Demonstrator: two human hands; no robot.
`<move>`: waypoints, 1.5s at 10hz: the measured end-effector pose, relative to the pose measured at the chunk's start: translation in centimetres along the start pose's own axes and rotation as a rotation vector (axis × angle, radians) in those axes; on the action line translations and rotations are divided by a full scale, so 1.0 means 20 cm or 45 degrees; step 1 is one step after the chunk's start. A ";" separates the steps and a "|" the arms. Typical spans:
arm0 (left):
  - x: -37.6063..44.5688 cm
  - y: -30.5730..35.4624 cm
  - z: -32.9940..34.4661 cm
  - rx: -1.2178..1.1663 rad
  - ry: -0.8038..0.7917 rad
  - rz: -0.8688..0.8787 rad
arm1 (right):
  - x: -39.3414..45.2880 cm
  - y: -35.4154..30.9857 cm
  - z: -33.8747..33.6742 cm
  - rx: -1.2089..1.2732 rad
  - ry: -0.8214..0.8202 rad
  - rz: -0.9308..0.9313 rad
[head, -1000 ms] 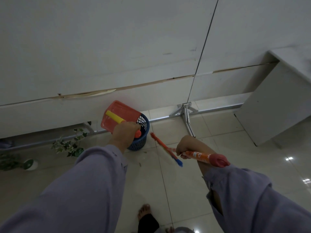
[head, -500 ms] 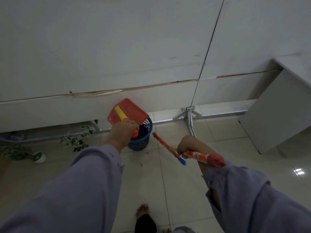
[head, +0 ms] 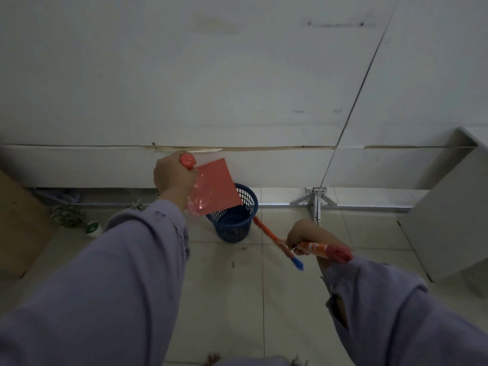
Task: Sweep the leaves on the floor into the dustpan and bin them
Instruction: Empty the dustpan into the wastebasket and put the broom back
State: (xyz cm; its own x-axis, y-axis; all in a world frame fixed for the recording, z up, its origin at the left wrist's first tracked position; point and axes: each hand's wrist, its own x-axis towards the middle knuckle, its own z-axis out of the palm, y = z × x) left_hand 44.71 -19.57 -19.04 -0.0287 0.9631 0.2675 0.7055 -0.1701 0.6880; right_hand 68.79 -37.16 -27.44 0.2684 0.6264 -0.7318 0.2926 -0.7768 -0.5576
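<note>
Dustpan [head: 215, 187], gripped by left hand [head: 173, 177], tilts over blue bin [head: 233, 220]; right hand [head: 303, 235] clutches broom [head: 311, 247].

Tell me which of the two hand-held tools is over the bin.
The red dustpan, tipped over the blue bin by the left hand. The broom in the right hand is beside it.

Looks like an office or similar indoor workspace: white partition panels [head: 237, 88] on metal bracket feet [head: 314, 200], glossy tiled floor [head: 237, 299], white cabinet [head: 449, 220].
</note>
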 end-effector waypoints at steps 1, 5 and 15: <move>0.01 -0.04 -0.10 0.032 0.000 -0.107 | -0.08 -0.08 0.04 -0.001 -0.063 0.023; -0.21 -0.51 -0.08 0.182 -0.194 -0.330 | 0.00 -0.05 0.28 -0.216 0.008 0.136; -0.55 -1.29 0.71 0.103 -0.311 -0.687 | 0.54 0.05 0.81 -1.009 -0.128 0.082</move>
State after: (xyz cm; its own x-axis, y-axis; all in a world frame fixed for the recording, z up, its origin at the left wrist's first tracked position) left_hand 36.87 -22.72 -49.42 -0.2414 0.9306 -0.2751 0.6885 0.3641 0.6273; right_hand 57.06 -32.12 -42.31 0.2341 0.5436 -0.8060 0.8542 -0.5110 -0.0965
